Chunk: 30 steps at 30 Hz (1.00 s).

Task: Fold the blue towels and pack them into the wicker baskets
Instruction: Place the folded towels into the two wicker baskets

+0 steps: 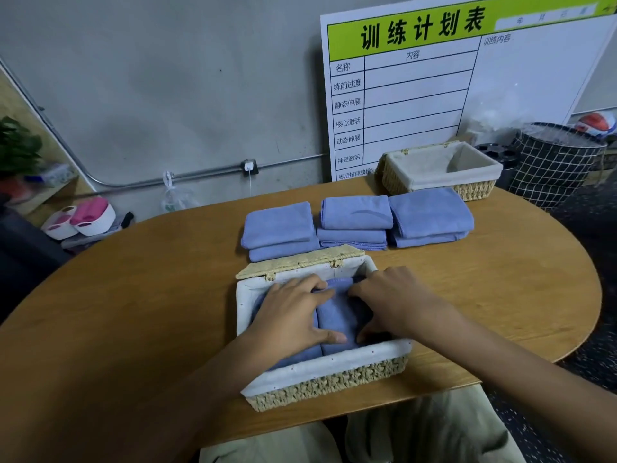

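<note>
Towels: folded, inside near basket
Left hand: flat, pressing towels
Right hand: fingers curled, gripping middle towel

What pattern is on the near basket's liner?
White liner with tiny scattered dots, clearest in the head view.

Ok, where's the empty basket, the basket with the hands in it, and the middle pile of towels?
Empty basket (402, 177): head view, on its front cloth rim.
Near basket (329, 384): head view, on its woven front wall.
Middle towel pile (355, 212): head view, on the top towel's flat face.
</note>
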Each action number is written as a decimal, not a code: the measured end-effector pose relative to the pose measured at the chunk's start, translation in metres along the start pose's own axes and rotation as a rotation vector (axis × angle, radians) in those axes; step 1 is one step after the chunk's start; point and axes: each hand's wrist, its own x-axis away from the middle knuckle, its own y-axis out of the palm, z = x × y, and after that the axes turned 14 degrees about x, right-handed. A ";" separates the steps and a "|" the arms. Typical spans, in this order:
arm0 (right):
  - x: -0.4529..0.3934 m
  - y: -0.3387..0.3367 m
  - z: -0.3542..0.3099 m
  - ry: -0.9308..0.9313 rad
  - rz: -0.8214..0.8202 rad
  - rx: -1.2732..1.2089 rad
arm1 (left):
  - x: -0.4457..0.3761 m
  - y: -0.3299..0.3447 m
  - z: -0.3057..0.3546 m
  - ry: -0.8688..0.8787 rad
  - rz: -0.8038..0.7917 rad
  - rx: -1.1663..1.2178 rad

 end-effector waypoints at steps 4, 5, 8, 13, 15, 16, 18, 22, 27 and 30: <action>0.004 -0.006 0.006 -0.002 -0.020 -0.060 | 0.005 -0.011 -0.012 0.012 -0.065 0.199; 0.004 -0.005 0.005 -0.002 -0.012 -0.049 | 0.007 -0.009 -0.013 0.013 -0.078 0.164; 0.005 -0.003 -0.003 -0.011 0.017 0.002 | 0.011 0.001 -0.006 0.024 -0.074 0.013; 0.006 -0.012 0.011 -0.047 -0.008 -0.080 | 0.011 -0.019 -0.013 0.020 -0.115 0.289; 0.005 -0.020 0.032 -0.029 0.013 -0.264 | 0.015 -0.045 -0.016 0.010 -0.003 0.579; 0.001 -0.028 0.043 -0.008 0.055 -0.382 | 0.015 -0.060 -0.021 -0.016 0.107 0.701; -0.018 -0.041 0.061 0.058 0.224 -0.588 | 0.012 -0.091 -0.040 -0.066 0.363 0.792; -0.095 -0.046 0.073 0.151 0.464 -0.661 | -0.015 -0.116 -0.103 -0.128 0.556 0.616; -0.193 -0.028 0.047 -0.007 0.278 -0.514 | -0.067 -0.096 -0.153 -0.052 0.331 0.239; -0.219 -0.016 0.030 -0.045 0.203 -0.405 | -0.088 -0.083 -0.162 -0.070 0.175 -0.031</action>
